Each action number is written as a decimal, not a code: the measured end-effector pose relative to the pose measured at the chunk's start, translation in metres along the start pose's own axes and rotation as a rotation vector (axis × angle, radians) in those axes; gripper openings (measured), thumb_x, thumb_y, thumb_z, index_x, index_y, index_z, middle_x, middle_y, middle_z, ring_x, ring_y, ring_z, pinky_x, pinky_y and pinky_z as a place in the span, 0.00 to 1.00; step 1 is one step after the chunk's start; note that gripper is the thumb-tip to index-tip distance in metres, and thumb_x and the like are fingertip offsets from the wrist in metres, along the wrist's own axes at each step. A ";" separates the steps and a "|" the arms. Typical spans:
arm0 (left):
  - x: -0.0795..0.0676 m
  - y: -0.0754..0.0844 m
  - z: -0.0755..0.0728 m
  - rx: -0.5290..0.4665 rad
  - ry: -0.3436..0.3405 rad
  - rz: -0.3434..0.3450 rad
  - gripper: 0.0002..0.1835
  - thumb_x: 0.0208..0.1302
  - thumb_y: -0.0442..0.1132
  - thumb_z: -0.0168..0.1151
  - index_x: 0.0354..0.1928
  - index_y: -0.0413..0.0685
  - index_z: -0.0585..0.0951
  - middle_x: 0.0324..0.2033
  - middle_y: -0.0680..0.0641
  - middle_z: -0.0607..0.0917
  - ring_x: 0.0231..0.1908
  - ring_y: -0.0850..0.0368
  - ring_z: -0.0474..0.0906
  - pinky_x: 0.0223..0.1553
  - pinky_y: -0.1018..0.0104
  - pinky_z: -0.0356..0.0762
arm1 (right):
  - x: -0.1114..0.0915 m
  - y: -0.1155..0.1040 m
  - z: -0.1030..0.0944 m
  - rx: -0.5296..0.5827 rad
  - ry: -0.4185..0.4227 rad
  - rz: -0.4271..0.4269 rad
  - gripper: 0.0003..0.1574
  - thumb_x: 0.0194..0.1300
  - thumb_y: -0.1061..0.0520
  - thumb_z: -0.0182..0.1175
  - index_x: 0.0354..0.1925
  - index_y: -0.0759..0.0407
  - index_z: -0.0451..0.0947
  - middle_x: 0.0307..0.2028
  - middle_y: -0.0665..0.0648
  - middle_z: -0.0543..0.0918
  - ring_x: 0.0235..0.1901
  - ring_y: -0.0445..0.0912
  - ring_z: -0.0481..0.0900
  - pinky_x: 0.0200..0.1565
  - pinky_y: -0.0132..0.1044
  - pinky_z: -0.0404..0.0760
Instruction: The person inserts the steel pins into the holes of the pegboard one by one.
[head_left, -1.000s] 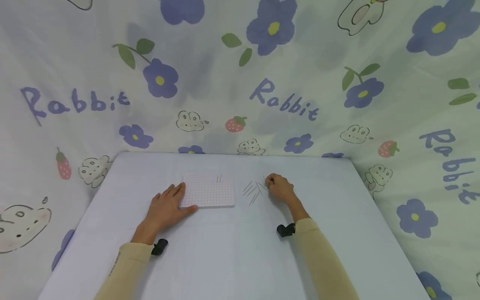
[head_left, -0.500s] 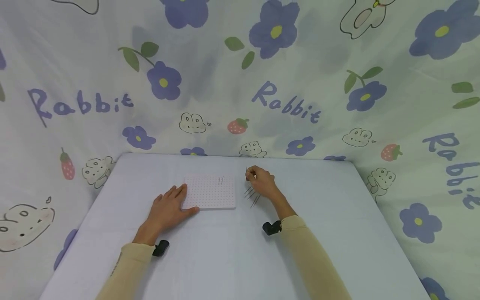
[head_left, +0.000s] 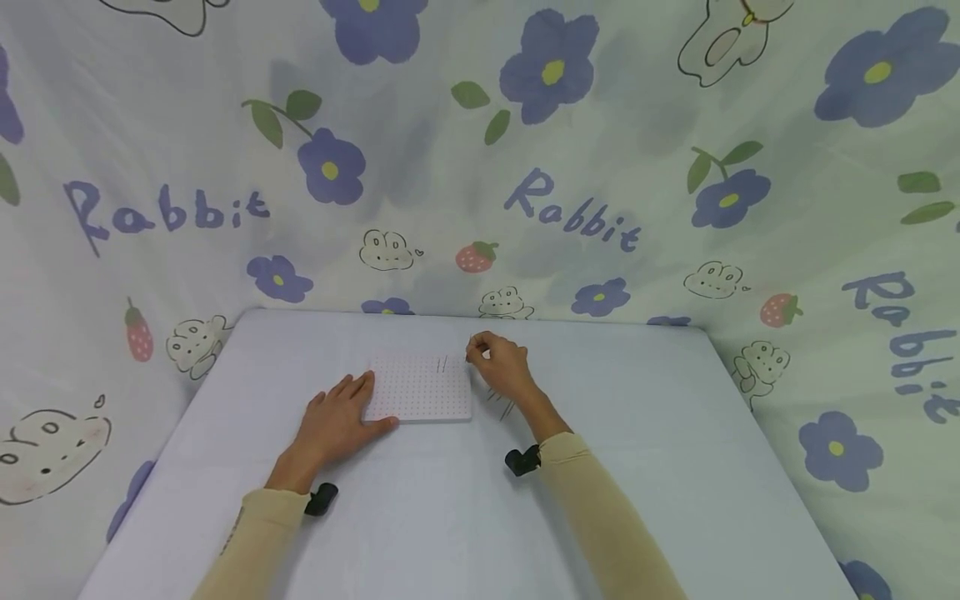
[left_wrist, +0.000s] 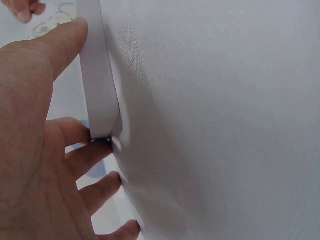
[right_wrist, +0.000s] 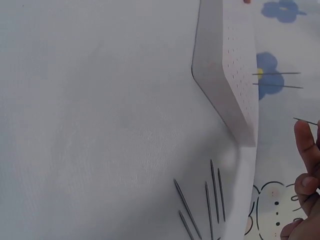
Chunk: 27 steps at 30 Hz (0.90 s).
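A white pegboard point(head_left: 420, 400) with rows of small holes lies on the table. My left hand point(head_left: 335, 429) rests spread at its left end, fingertips against the left side and thumb at the near edge. In the left wrist view, the thumb point(left_wrist: 67, 45) lies along the board's side wall. Two thin metal pins point(right_wrist: 276, 73) stand upright in the board's far right part. My right hand point(head_left: 504, 368), just past the board's far right corner, pinches another thin metal pin point(right_wrist: 306, 121) between thumb and index finger. Part of that pin is hidden by the fingers.
Several loose metal pins point(right_wrist: 187, 207) lie on the white table point(head_left: 450, 517) right of the board, partly under my right hand in the head view. A printed cloth point(head_left: 427, 167) hangs behind the table. Each wrist carries a small black camera.
My right hand has moved left from the loose pins to the board's far right corner, carrying a picked-up pin. The left hand stays at the board. The two upright pins are unchanged.
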<state>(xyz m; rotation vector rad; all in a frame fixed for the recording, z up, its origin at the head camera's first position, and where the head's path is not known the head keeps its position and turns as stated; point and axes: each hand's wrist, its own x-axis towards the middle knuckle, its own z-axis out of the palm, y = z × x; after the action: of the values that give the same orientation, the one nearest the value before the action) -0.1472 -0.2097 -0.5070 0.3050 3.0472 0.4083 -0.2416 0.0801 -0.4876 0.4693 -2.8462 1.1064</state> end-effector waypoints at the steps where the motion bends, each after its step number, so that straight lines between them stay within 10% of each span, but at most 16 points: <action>1: 0.000 0.000 0.000 0.002 -0.001 0.000 0.53 0.63 0.69 0.61 0.76 0.35 0.59 0.73 0.34 0.64 0.73 0.31 0.57 0.65 0.25 0.54 | 0.000 -0.001 0.001 -0.007 0.002 -0.006 0.12 0.75 0.48 0.55 0.46 0.50 0.82 0.33 0.40 0.85 0.34 0.40 0.80 0.53 0.57 0.66; 27: 0.002 -0.001 0.003 -0.002 0.004 -0.003 0.54 0.63 0.70 0.59 0.76 0.36 0.59 0.74 0.35 0.64 0.73 0.32 0.57 0.66 0.25 0.54 | 0.001 -0.005 0.024 -0.173 -0.040 -0.028 0.08 0.74 0.46 0.58 0.39 0.45 0.81 0.37 0.41 0.88 0.38 0.42 0.82 0.46 0.49 0.66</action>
<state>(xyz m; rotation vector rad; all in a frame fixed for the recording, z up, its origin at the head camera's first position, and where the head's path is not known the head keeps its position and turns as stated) -0.1493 -0.2092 -0.5103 0.2994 3.0506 0.4124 -0.2392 0.0603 -0.5016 0.5229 -2.9255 0.8454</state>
